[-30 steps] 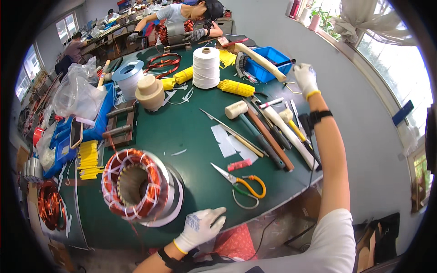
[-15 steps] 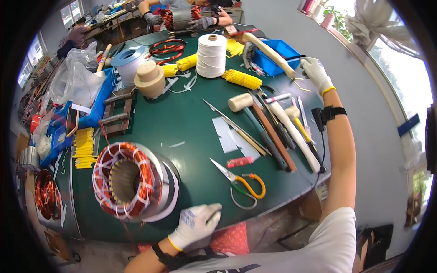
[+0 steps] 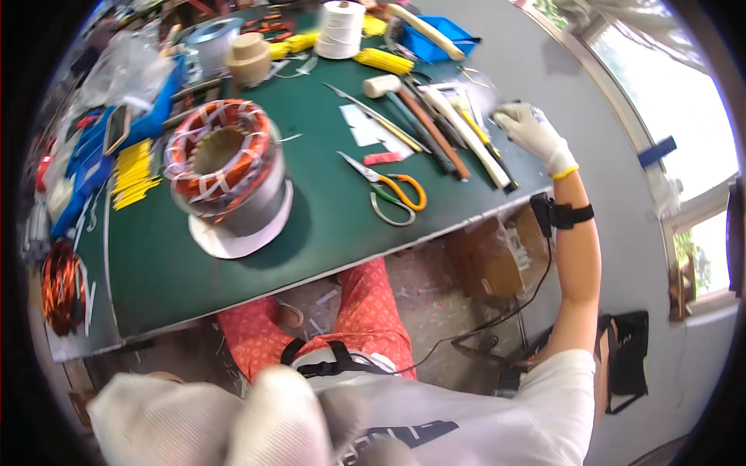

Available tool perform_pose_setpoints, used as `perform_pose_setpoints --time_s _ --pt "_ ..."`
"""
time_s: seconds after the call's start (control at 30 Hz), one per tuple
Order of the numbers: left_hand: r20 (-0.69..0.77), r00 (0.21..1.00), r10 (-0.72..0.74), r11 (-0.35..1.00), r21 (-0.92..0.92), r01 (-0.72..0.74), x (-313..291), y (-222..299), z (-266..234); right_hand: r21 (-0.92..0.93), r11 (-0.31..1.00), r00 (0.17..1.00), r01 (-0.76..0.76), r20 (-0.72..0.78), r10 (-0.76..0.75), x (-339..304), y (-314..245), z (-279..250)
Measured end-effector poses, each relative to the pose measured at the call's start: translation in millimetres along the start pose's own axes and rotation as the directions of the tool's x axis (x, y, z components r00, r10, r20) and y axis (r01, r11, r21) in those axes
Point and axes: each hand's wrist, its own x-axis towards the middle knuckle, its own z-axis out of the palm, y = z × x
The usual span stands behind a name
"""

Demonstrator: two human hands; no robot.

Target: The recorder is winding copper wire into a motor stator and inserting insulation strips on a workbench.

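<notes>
My left hand, in a white knit glove, looms large and blurred at the lower edge, raised off the table; its grip does not show. My right hand, gloved with a yellow cuff, is over the table's right edge with fingers curled; what they hold, if anything, is hidden. Nearest to it lie a yellow-and-black handled tool and a pale wooden handle. Orange-and-green handled scissors lie near the front edge. A stator with laced copper windings stands upright at left, on a white ring.
The green table also bears a white-headed mallet, a white thread cone, yellow strip bundles, tape rolls and a blue tray. A copper coil lies at far left. A cable hangs from my right forearm.
My left hand has risen from the table's front edge toward the camera. My right hand has drawn back from beside the blue tray toward me. The view has tilted down, showing my legs.
</notes>
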Motion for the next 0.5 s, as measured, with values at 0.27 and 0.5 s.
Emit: perform_pose_setpoints --time_s 0.27,0.5 --pt "-0.311 0.932 0.184 0.979 -0.022 -0.201 -32 -66 18 0.024 0.991 0.984 -0.132 0.126 0.128 117 21 83" --pt "-0.815 0.552 0.177 0.967 0.249 0.058 -24 -238 149 -0.492 0.870 0.970 -0.025 0.199 0.140 248 75 151"
